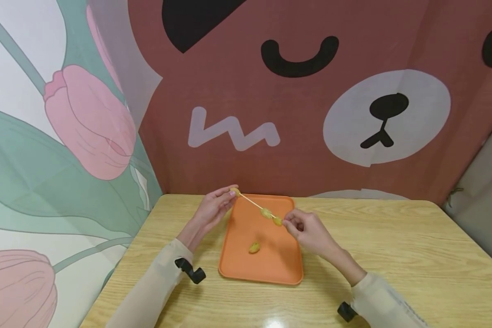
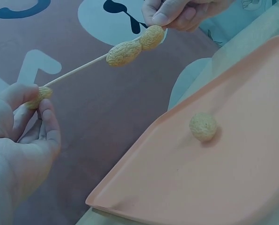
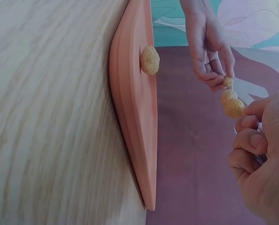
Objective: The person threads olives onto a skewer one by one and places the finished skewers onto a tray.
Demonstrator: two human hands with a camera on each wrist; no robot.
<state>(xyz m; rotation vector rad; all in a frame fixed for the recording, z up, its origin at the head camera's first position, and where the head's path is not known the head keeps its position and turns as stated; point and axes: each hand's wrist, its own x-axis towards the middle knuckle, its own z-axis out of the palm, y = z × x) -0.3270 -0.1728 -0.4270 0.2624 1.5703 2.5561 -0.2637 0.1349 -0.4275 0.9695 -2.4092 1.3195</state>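
A thin wooden skewer (image 1: pixel 251 201) slants over the orange tray (image 1: pixel 239 269), held up between both hands. Two wrinkled golden-yellow pieces, an inner piece (image 2: pixel 124 53) and an end piece (image 2: pixel 151 37), are threaded close together near its right end. My left hand (image 1: pixel 210 210) pinches another wrinkled piece (image 2: pixel 40 97) at the skewer's left end with thumb and fingertips. At the opposite end my right hand (image 1: pixel 311 231) pinches the skewer right beside the end piece, its fingers curled and the tip hidden. A loose wrinkled piece (image 1: pixel 254 248) lies on the tray below.
The tray rests on a light wood table (image 1: pixel 377 246). Behind it hangs a reddish-brown cloth (image 1: pixel 229 168) with a bear face, and a floral cloth (image 1: pixel 24 191) hangs at the left. Black camera mounts sit on both wrists.
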